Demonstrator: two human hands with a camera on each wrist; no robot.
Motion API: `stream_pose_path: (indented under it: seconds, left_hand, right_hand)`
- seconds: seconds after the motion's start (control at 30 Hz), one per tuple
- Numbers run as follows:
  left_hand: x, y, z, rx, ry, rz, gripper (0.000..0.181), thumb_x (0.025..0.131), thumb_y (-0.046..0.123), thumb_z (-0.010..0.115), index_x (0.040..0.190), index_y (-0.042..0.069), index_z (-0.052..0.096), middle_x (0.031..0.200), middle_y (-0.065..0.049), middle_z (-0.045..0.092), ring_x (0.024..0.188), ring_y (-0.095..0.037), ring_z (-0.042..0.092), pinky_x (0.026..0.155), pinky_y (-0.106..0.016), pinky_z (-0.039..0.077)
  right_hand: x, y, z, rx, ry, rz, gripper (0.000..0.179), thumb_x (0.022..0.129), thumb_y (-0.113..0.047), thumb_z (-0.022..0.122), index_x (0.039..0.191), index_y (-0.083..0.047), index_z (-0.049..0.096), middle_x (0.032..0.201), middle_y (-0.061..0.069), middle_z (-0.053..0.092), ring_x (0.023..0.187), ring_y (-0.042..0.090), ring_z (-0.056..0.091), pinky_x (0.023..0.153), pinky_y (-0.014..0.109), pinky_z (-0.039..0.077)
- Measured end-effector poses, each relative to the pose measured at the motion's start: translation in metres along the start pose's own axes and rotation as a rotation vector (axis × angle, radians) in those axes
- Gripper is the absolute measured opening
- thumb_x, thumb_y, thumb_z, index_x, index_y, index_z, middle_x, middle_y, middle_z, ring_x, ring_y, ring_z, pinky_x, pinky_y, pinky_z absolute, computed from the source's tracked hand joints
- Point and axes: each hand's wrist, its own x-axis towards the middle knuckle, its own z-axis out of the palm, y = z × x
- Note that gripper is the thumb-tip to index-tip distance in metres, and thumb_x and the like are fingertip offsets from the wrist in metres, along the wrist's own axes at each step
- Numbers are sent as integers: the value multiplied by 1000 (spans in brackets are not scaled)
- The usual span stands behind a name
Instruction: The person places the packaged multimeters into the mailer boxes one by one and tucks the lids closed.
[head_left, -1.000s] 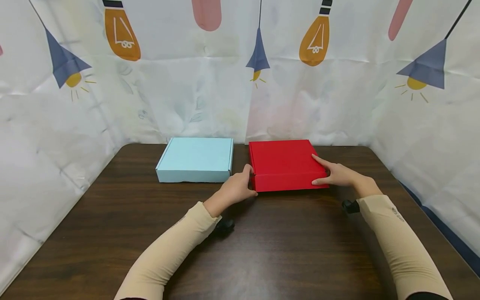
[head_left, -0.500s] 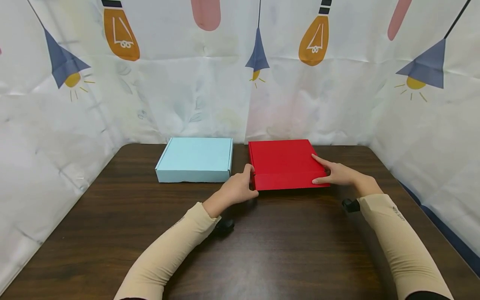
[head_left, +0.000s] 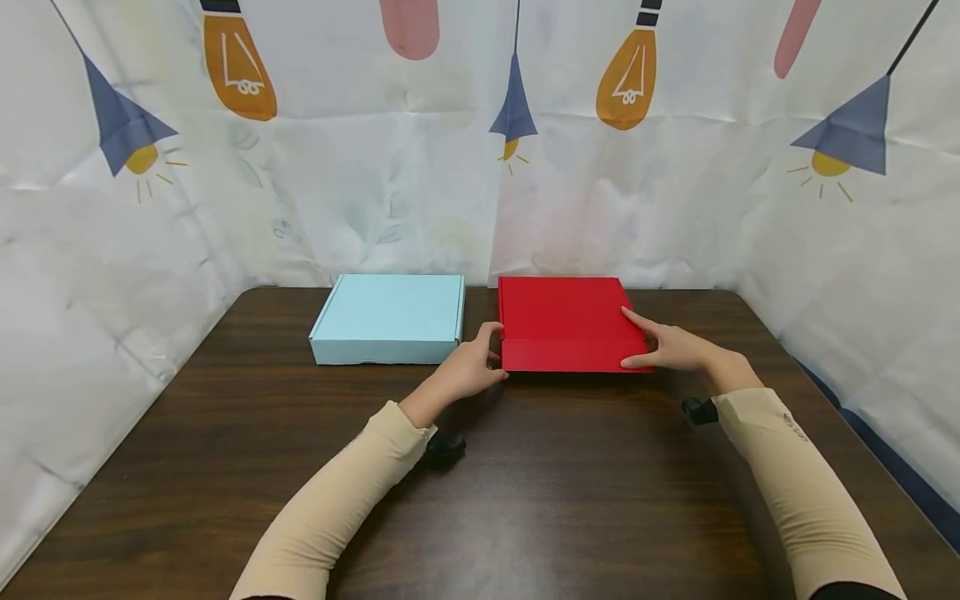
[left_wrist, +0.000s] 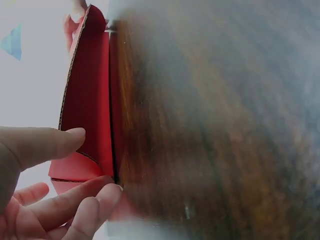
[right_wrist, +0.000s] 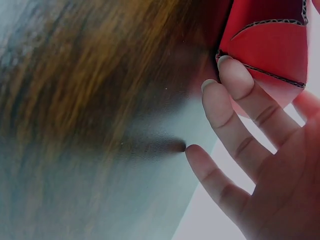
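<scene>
In the head view a red cardboard box (head_left: 566, 312) lies at the back of the table, right of centre. Its front flap (head_left: 573, 356) is swung outward, and the left wrist view looks into the dark gap beneath it. My left hand (head_left: 467, 368) grips the left front corner, thumb by the flap's edge and fingers against the side wall. On the other side my right hand (head_left: 675, 346) holds the right front corner, thumb at the flap. The right wrist view shows fingertips (right_wrist: 235, 77) at the box's side; that thumb is mostly hidden there.
A light blue box (head_left: 390, 312), lid down, sits just left of the red one. Both boxes stand on a dark brown wooden table (head_left: 525, 500). A white curtain (head_left: 420, 192) with printed lamps hangs right behind the table's back edge.
The red box's front flap has swung up and outward, away from the front wall. My left hand has shifted slightly left and back. The right hand and blue box have hardly moved.
</scene>
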Motion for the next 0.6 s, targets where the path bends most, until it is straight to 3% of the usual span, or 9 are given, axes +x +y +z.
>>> stream_pose_path:
  seconds: [0.13, 0.3, 0.47, 0.6]
  left_hand:
    - [2, -2, -3, -65, -37, -51, 81, 92, 21, 79, 155, 6, 30, 121, -19, 69, 97, -27, 70, 82, -42, 56]
    - [3, -5, -5, -105, -28, -102, 72, 97, 26, 72, 155, 8, 33, 119, -15, 70, 103, -28, 69, 91, -46, 54]
    - [2, -2, -3, -85, 11, -98, 71, 96, 17, 73, 154, 4, 33, 119, -16, 69, 96, -29, 69, 88, -45, 55]
    - [6, 3, 1, -58, 31, -80, 78, 95, 18, 75, 156, 2, 30, 140, -20, 55, 118, -32, 60, 97, -48, 52]
  right_hand:
    - [0, -1, 0, -12, -1, -2, 106, 91, -46, 74, 165, -6, 8, 151, 34, 38, 128, 46, 47, 99, 57, 47]
    - [0, 0, 0, -14, 6, 0, 106, 91, -46, 74, 165, -7, 9, 151, 34, 37, 128, 47, 46, 99, 58, 46]
    - [0, 1, 1, -22, 13, -10, 106, 92, -47, 74, 165, -7, 9, 149, 35, 40, 127, 47, 48, 100, 60, 44]
    - [0, 2, 2, -10, 21, -3, 107, 91, -46, 75, 165, -8, 9, 150, 35, 39, 129, 48, 47, 101, 62, 43]
